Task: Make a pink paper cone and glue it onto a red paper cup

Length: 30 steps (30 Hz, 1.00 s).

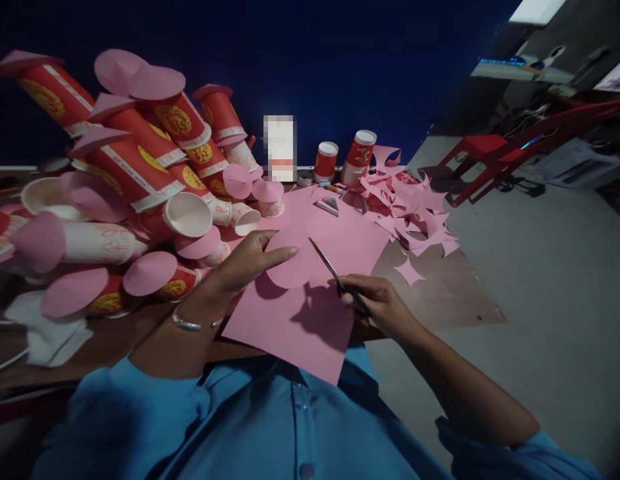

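Observation:
My left hand (260, 257) grips the left edge of a round pink paper disc (295, 267), thumb on top and fingers beneath. In my right hand (373, 300) is a pair of scissors (335, 270) with dark handles. Their blades point up and to the left, over the right part of the disc, and look closed or nearly so. Whether they touch the paper I cannot tell. Below the disc lies a large pink paper sheet (290, 327), its near corner hanging past the table's front edge. Shadows of the disc and right hand fall on it.
Red and white paper cups (155, 173) with pink cone tops are heaped at the left. Pink paper offcuts (410, 207) pile up on the right. Two red cups (359, 157) stand at the back beside a blurred upright phone-like panel (280, 147). A red stool (483, 150) is further right.

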Available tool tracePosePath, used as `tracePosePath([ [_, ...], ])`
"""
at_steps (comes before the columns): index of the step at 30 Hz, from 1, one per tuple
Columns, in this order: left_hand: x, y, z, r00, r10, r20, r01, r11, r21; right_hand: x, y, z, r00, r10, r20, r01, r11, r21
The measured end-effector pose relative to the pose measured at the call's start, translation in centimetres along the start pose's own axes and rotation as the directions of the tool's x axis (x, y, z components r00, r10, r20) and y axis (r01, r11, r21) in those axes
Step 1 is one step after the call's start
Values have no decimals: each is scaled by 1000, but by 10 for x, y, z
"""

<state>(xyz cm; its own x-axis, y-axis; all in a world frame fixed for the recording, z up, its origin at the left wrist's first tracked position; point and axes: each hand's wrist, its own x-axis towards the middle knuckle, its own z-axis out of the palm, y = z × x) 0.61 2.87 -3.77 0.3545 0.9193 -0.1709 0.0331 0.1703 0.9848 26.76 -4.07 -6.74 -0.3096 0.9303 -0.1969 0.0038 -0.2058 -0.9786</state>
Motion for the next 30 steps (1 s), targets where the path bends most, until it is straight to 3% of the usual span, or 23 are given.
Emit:
tracePosePath([
  [4, 0, -2, 0, 999, 12, -43, -12, 1000, 3, 0, 0, -1, 1000, 30, 2, -30, 1000, 4],
  [16, 0, 2, -2, 999, 27, -20, -25, 996, 81, 5, 2, -5, 999, -18, 41, 19, 999, -26],
  [30, 0, -1, -1, 997, 49, -55, -49, 999, -5, 1, 1, -3, 999, 38, 14, -37, 999, -28],
])
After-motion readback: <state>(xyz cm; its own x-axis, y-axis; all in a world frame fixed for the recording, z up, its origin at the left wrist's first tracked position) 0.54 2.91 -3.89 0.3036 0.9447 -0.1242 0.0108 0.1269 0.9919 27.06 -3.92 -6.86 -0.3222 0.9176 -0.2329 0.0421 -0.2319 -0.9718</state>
